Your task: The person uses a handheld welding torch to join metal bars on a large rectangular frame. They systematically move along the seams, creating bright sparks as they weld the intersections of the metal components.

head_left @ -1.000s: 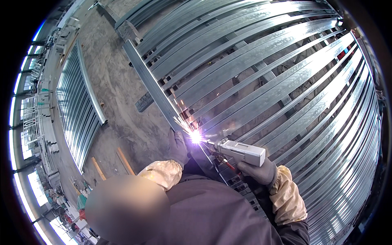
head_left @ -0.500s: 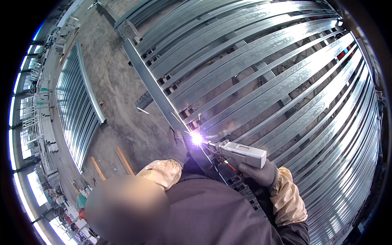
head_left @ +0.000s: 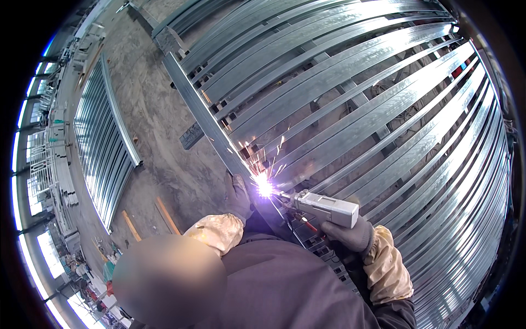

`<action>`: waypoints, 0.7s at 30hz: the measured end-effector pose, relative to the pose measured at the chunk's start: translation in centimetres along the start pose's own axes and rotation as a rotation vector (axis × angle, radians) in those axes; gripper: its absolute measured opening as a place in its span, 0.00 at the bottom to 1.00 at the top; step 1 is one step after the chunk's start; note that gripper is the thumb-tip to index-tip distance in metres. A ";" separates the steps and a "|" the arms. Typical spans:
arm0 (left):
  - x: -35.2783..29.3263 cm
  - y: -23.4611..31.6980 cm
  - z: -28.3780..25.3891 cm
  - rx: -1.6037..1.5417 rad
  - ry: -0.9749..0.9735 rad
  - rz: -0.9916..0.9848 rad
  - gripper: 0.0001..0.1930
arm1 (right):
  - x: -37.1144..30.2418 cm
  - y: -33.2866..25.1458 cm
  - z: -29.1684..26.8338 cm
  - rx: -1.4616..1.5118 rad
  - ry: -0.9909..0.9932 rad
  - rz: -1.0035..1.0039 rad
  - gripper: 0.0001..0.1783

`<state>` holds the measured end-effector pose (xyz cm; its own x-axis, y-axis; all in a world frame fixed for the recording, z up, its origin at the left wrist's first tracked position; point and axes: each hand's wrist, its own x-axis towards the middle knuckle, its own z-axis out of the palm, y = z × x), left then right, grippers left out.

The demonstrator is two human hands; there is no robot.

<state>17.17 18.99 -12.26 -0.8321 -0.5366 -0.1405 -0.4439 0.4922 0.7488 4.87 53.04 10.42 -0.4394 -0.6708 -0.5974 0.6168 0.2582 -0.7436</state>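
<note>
Right hand (head_left: 353,236), gloved: fingers clamped round a grey torch (head_left: 329,209), which lies over the near end of a long metal rail (head_left: 200,107), tip pointing left. Glare (head_left: 265,189) at the tip, on the rail's inner edge; sparks fly upward. Left hand (head_left: 239,200), gloved, touches the rail's outer side; cannot tell whether its fingers grip. Metal bars (head_left: 339,101) run rightward from the rail. Beyond, left: wooden strips (head_left: 167,216) and a slatted metal panel (head_left: 104,142) on the floor (head_left: 150,109).
</note>
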 end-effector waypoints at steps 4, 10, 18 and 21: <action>-0.3 -4.2 0.7 0.005 0.032 -0.042 0.22 | 0.5 -0.4 0.0 -0.001 -0.067 0.072 0.31; 0.8 7.7 -1.8 -0.204 -0.045 -0.319 0.23 | -0.7 0.2 -0.2 0.003 -0.005 -0.038 0.31; 0.3 0.9 -0.9 -0.082 -0.029 -0.172 0.23 | -0.7 -0.1 -0.3 -0.003 -0.030 0.051 0.32; 0.6 5.7 -1.4 -0.124 -0.016 -0.197 0.24 | -1.1 0.0 -0.4 0.030 -0.021 0.064 0.33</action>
<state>14.63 20.56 -7.21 -0.7392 -0.6026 -0.3009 -0.5545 0.2909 0.7797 5.11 54.03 10.92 -0.3847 -0.6680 -0.6370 0.6629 0.2803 -0.6943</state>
